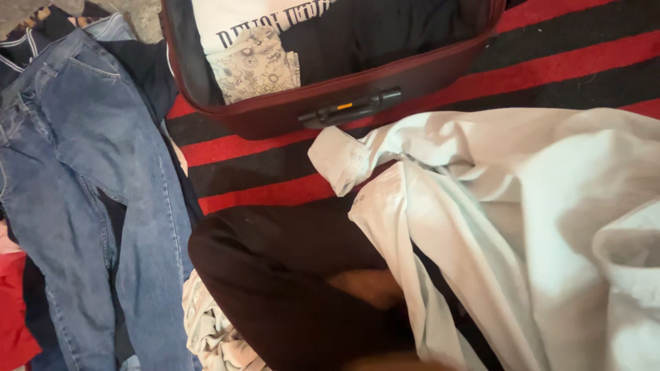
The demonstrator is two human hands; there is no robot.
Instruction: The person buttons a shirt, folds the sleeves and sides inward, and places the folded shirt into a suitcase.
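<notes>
A: Looking for the hands — only one blurred hand (368, 287) shows, near and centre, on the dark trouser leg (275, 275).
B: Which hand? Spread or closed?
A: Cannot tell either.
B: And the shirt (522, 233)?
A: Pale, crumpled, lying just right of the hand, its edge touching or overlapping it.
B: Around it?
A: Suitcase (275, 113) far, open — jeans (89, 199) left, on the striped rug (550, 69).

Warm, dim indoor light. White shirt (522, 227) brightest, slightly washed out at the right edge, soft shadows in its folds. Dark trouser leg (275, 275) loses detail. Bottom centre blurred; jeans (89, 172) and suitcase (330, 103) sharp.
</notes>
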